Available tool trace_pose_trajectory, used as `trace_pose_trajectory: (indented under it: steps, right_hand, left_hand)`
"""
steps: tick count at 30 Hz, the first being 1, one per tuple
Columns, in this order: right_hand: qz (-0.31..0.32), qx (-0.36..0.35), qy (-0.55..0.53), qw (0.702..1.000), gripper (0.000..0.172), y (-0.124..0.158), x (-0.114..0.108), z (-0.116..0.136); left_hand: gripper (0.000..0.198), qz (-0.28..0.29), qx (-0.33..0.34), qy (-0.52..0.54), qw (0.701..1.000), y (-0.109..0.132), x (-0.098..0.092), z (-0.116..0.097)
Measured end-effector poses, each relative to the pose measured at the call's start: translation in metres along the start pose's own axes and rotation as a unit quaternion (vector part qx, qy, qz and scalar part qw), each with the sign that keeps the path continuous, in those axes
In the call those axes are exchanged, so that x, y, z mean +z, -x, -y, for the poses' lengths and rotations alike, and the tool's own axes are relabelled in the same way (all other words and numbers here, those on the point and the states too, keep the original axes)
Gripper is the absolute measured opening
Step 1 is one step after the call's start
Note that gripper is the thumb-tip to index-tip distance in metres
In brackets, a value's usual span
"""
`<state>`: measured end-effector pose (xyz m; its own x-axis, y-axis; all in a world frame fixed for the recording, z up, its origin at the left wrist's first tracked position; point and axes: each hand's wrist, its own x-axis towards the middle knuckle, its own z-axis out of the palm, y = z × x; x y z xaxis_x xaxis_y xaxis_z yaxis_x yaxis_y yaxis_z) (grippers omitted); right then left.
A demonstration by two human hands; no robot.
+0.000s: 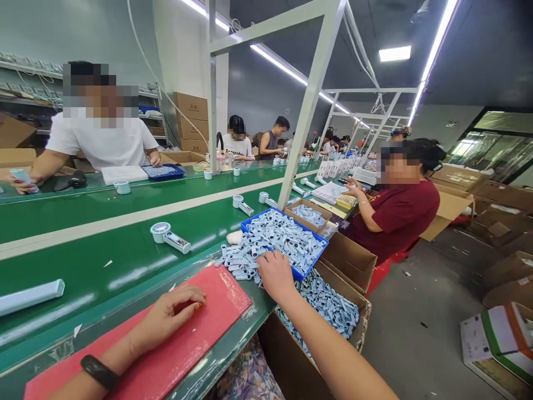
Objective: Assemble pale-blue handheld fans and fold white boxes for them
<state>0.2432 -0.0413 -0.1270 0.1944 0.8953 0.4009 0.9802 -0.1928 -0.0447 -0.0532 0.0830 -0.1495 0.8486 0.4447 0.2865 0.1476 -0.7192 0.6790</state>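
My left hand (170, 314) rests on a red mat (216, 311) at the bench's near edge, fingers curled loosely inward with nothing visible in them. A black band sits on that wrist. My right hand (275, 276) reaches into a pile of small light-blue plastic parts (245, 261) spilling from a blue tray (310, 255); its fingers are buried among the parts and mostly hidden.
A green conveyor belt (125, 222) carries small handheld fans (169, 236) and a light-blue housing (29, 296). An open cardboard box (333, 311) of the same parts stands below the bench edge. People work opposite and to my right. Cardboard boxes line the floor at right.
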Motion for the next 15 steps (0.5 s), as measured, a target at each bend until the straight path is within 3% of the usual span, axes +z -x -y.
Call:
trace_pose_trajectory:
  steps: [4,9,12,15]
  right_hand:
    - [0.004,-0.041,-0.009,0.999,0.018,0.009,0.002,0.013]
    - [0.034,-0.192,-0.054,0.979,0.013,0.019,0.015,0.055]
    - [0.055,-0.266,-0.115,0.956,0.014,0.017,0.023,0.071]
    - [0.095,-0.243,-0.217,0.941,0.027,0.018,0.023,0.076]
  left_hand:
    - [0.030,-0.001,-0.010,0.025,1.000,0.001,0.002,-0.005]
    - [0.033,-0.006,-0.076,0.099,0.992,0.000,-0.002,-0.005]
    - [0.040,-0.040,-0.160,0.120,0.979,0.000,-0.028,-0.001]
    - [0.049,-0.097,-0.207,0.024,0.973,0.012,-0.070,-0.001]
